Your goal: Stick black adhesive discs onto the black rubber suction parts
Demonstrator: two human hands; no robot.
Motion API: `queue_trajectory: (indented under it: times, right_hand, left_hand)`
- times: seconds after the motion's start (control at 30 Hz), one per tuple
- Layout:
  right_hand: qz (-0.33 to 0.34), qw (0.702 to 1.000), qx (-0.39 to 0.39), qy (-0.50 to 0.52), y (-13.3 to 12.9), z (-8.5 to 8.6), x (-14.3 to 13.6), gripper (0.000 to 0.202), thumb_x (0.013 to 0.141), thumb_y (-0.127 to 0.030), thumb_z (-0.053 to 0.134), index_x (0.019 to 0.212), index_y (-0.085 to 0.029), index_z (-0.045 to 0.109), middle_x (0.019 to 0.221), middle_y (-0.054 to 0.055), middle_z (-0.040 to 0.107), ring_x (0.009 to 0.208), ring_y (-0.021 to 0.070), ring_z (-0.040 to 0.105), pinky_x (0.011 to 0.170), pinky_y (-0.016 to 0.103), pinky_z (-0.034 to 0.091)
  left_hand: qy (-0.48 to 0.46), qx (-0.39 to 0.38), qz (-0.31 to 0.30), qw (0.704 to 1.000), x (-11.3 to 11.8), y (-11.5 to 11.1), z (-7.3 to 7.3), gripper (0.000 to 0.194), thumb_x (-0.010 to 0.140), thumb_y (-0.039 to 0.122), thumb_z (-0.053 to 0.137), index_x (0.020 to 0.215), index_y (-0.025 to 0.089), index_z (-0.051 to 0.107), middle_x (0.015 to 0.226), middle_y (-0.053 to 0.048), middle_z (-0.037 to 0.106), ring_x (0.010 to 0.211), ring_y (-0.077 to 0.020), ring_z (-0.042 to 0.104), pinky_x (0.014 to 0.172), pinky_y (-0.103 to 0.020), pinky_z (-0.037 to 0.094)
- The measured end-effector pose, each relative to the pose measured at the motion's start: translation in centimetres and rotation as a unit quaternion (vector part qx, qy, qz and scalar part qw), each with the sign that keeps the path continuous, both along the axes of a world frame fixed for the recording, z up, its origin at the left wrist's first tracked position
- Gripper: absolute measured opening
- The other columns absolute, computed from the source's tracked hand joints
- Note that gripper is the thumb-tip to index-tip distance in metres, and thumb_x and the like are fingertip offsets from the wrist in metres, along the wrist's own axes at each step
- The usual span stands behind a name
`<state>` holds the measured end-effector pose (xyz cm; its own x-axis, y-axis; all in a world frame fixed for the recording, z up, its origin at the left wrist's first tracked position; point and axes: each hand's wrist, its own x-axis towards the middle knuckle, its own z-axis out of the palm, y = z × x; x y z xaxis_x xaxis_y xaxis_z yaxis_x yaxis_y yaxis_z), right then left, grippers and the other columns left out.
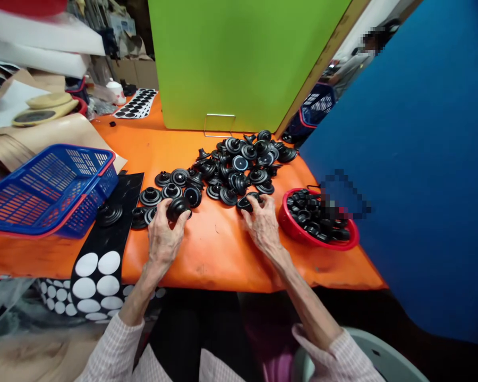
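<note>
My left hand (166, 233) grips a round black part (178, 209) between thumb and fingers, just above the orange table (219, 254). At the near right edge of the pile, my right hand (263, 223) has its thumb and fingers around another black disc (248, 202). A heap of black stepped discs (239, 181) with small stems spreads across the middle of the table. Several more discs (150, 196) lie at its left end, close to my left hand. To the right of my right hand stands a red bowl (356, 241) filled with small black parts (313, 215).
A blue basket (79, 185) sits at the left, beside a black strip with white circles (97, 276) hanging over the front edge. A green board (239, 63) rises behind the heap. A blue panel (414, 175) borders the right. A person (354, 61) is far back.
</note>
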<state>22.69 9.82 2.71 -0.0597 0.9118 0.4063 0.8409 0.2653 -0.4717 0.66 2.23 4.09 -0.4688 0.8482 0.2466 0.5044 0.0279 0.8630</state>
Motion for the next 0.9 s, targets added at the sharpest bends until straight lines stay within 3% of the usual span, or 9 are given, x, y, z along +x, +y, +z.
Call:
queue_trajectory:
  times: [0.1,0.2,0.27,0.33,0.4,0.47,0.57,0.67,0.9]
  right_hand:
    - [0.016,0.998,-0.004,-0.060,0.8,-0.3,0.9,0.025,0.087,-0.030,0.055,0.105,-0.019,0.066,0.114,0.015,0.054,0.099,0.0282,0.058,0.079,0.042,0.051]
    - [0.032,0.999,-0.035,0.015,-1.5,0.5,0.4,0.025,0.090,-0.038,0.051,0.099,-0.021,0.068,0.103,0.011,0.061,0.085,0.0235,0.061,0.074,0.038,0.051]
    - [0.084,0.986,-0.085,0.114,-4.0,1.4,-0.7,0.027,0.093,-0.039,0.046,0.094,-0.022,0.067,0.093,0.007,0.065,0.080,0.0209,0.063,0.072,0.035,0.052]
    - [0.136,0.966,-0.131,0.178,-6.6,2.3,-2.0,0.031,0.096,-0.038,0.041,0.091,-0.023,0.067,0.082,0.004,0.067,0.074,0.0186,0.064,0.067,0.030,0.053]
    - [0.153,0.961,-0.148,0.175,-8.5,3.1,-2.7,0.033,0.097,-0.039,0.038,0.092,-0.025,0.067,0.072,0.003,0.067,0.064,0.0163,0.063,0.060,0.026,0.053]
    - [0.133,0.971,-0.128,0.153,-9.0,3.7,-1.9,0.031,0.097,-0.039,0.039,0.099,-0.024,0.067,0.074,0.004,0.067,0.062,0.0163,0.063,0.059,0.027,0.053]
    - [0.023,0.997,-0.024,0.065,-7.4,4.4,2.0,0.029,0.094,-0.034,0.042,0.104,-0.018,0.064,0.092,0.010,0.065,0.076,0.0195,0.063,0.069,0.032,0.053]
    - [-0.098,0.988,0.051,-0.108,-4.6,4.4,6.9,0.027,0.090,-0.026,0.043,0.102,-0.017,0.065,0.097,0.013,0.062,0.089,0.0248,0.060,0.078,0.038,0.050]
    - [-0.058,0.981,0.010,-0.183,-0.5,2.4,12.4,0.030,0.087,-0.040,0.044,0.088,-0.020,0.066,0.087,0.013,0.062,0.081,0.0286,0.060,0.065,0.041,0.047]
  left_hand:
    - [0.149,0.025,0.060,0.987,0.3,-0.3,0.3,0.050,0.078,0.041,0.065,0.118,0.012,0.059,0.117,-0.018,0.058,0.108,-0.0330,0.056,0.095,-0.053,0.044]
    - [0.132,0.056,0.027,0.989,2.0,-1.7,0.6,0.044,0.083,0.039,0.058,0.115,0.010,0.062,0.108,-0.017,0.058,0.102,-0.0287,0.056,0.094,-0.048,0.045]
    - [0.006,0.027,-0.066,0.997,3.4,-2.6,0.7,0.040,0.084,0.038,0.057,0.114,0.012,0.062,0.102,-0.012,0.060,0.091,-0.0226,0.059,0.087,-0.040,0.050]
    - [-0.178,-0.042,-0.160,0.970,4.6,-3.2,0.7,0.041,0.081,0.041,0.063,0.113,0.016,0.063,0.102,-0.009,0.062,0.088,-0.0192,0.061,0.083,-0.034,0.051]
    - [-0.372,-0.104,-0.208,0.898,5.1,-3.5,0.7,0.040,0.078,0.043,0.067,0.108,0.016,0.064,0.103,-0.008,0.065,0.091,-0.0188,0.062,0.082,-0.032,0.052]
    - [-0.510,-0.145,-0.194,0.825,4.8,-3.8,0.5,0.034,0.077,0.041,0.069,0.099,0.015,0.066,0.099,-0.007,0.066,0.089,-0.0189,0.063,0.077,-0.031,0.055]
    - [-0.592,-0.177,-0.118,0.777,3.9,-4.1,0.3,0.025,0.077,0.032,0.072,0.093,0.013,0.067,0.096,-0.008,0.068,0.086,-0.0202,0.066,0.067,-0.029,0.057]
    - [-0.619,-0.171,-0.090,0.761,3.5,-4.4,0.1,0.021,0.081,0.026,0.067,0.094,0.011,0.067,0.096,-0.010,0.069,0.086,-0.0220,0.068,0.064,-0.028,0.057]
    - [-0.652,-0.126,-0.112,0.739,4.0,-4.5,-0.4,0.022,0.081,0.028,0.068,0.093,0.009,0.069,0.093,-0.011,0.068,0.083,-0.0213,0.067,0.064,-0.030,0.058]
